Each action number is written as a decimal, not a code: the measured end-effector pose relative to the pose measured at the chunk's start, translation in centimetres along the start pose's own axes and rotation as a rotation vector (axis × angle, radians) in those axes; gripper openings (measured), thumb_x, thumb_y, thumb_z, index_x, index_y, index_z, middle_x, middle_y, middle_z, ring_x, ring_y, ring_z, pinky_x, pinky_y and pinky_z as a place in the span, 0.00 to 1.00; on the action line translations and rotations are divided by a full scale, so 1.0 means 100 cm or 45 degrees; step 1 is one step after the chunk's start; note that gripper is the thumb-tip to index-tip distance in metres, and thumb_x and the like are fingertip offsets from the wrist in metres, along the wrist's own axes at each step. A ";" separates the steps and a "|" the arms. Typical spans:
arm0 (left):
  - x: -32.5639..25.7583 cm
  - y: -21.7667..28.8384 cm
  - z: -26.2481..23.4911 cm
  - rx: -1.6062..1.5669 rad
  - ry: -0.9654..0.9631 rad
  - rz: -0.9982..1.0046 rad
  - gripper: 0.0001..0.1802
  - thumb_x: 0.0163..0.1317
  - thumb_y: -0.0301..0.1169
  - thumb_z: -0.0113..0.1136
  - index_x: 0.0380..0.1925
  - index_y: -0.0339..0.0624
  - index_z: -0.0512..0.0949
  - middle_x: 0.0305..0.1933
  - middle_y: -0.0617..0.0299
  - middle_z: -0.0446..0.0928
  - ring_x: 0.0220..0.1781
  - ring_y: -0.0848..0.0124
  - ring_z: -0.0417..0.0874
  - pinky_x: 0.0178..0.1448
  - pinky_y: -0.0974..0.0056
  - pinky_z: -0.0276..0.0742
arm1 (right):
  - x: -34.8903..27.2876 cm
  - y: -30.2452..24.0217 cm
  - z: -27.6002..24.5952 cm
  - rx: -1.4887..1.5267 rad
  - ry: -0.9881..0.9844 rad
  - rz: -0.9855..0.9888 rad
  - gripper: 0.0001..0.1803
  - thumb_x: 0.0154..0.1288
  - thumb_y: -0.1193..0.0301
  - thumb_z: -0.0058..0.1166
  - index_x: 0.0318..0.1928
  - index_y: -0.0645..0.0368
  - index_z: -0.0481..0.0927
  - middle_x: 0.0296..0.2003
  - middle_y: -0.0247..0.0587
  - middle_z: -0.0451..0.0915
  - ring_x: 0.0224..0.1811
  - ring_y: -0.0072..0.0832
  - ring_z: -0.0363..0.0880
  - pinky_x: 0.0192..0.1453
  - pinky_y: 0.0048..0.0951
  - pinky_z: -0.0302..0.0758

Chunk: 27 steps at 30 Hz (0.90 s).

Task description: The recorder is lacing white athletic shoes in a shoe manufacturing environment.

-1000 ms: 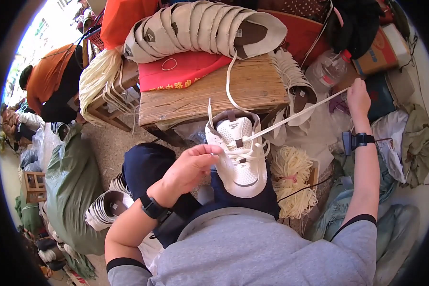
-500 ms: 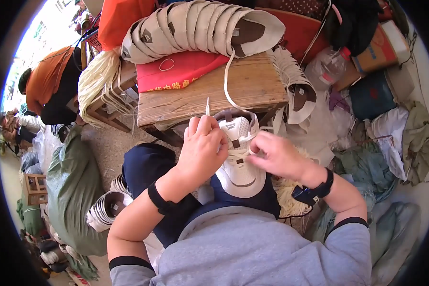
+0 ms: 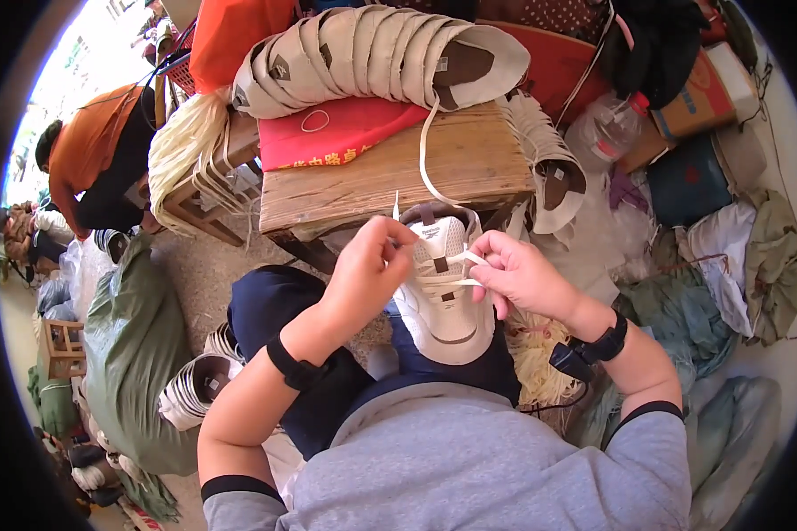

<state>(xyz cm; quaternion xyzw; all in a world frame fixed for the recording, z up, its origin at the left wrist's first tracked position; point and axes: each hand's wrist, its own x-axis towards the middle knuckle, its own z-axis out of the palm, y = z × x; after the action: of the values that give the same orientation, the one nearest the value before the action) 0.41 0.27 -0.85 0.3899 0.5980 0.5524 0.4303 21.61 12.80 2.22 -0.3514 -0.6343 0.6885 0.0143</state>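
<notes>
A cream shoe upper (image 3: 445, 332) rests toe toward me on my lap, its heel end at the table's front edge. White shoelace (image 3: 447, 282) crosses its front in rows. My right hand (image 3: 527, 281), at the upper's right side, pinches the lace between thumb and forefinger. On the other side my left hand (image 3: 363, 274) is closed with its fingertips together, and a pointed lace end (image 3: 396, 205) sticks up from them. What else lies inside the left fingers is hidden.
A wooden table (image 3: 390, 181) ahead carries a red cloth (image 3: 328, 137) and a row of nested shoe uppers (image 3: 354, 62). Left stand a lace bundle (image 3: 181, 159), a green sack (image 3: 142, 354) and a bending person (image 3: 97, 150). Plastic bottle (image 3: 611, 124) and cloths (image 3: 682, 310) lie right.
My right hand has shifted slightly right and its fingers have spread from the upper, drawing lace outward. My left hand has moved a little, with the lace end still upright at its fingertips.
</notes>
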 end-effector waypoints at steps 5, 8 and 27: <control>-0.002 -0.006 0.004 0.867 -0.089 0.593 0.13 0.53 0.26 0.70 0.39 0.40 0.78 0.45 0.54 0.70 0.41 0.61 0.79 0.44 0.61 0.78 | 0.006 0.015 0.002 -0.170 0.104 -0.375 0.18 0.69 0.69 0.57 0.55 0.60 0.69 0.34 0.40 0.81 0.31 0.24 0.80 0.34 0.27 0.76; -0.005 -0.001 0.002 0.864 -0.152 0.634 0.11 0.53 0.25 0.69 0.36 0.39 0.78 0.45 0.54 0.71 0.41 0.60 0.79 0.45 0.61 0.78 | -0.006 -0.008 0.008 -0.715 0.152 -0.596 0.16 0.66 0.69 0.58 0.53 0.57 0.74 0.36 0.40 0.80 0.38 0.30 0.80 0.41 0.31 0.75; -0.041 0.008 -0.127 1.268 0.712 0.573 0.03 0.63 0.20 0.58 0.33 0.34 0.74 0.44 0.54 0.73 0.36 0.61 0.76 0.41 0.63 0.75 | 0.019 -0.004 -0.041 -0.580 -0.192 -0.438 0.12 0.66 0.62 0.61 0.35 0.59 0.82 0.41 0.35 0.72 0.41 0.22 0.71 0.47 0.26 0.71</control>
<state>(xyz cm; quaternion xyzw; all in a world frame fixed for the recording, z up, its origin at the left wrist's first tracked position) -10.32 -7.67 0.58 0.5009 0.7777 0.3653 -0.1039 22.08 17.26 1.88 -0.1807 -0.8219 0.5401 0.0043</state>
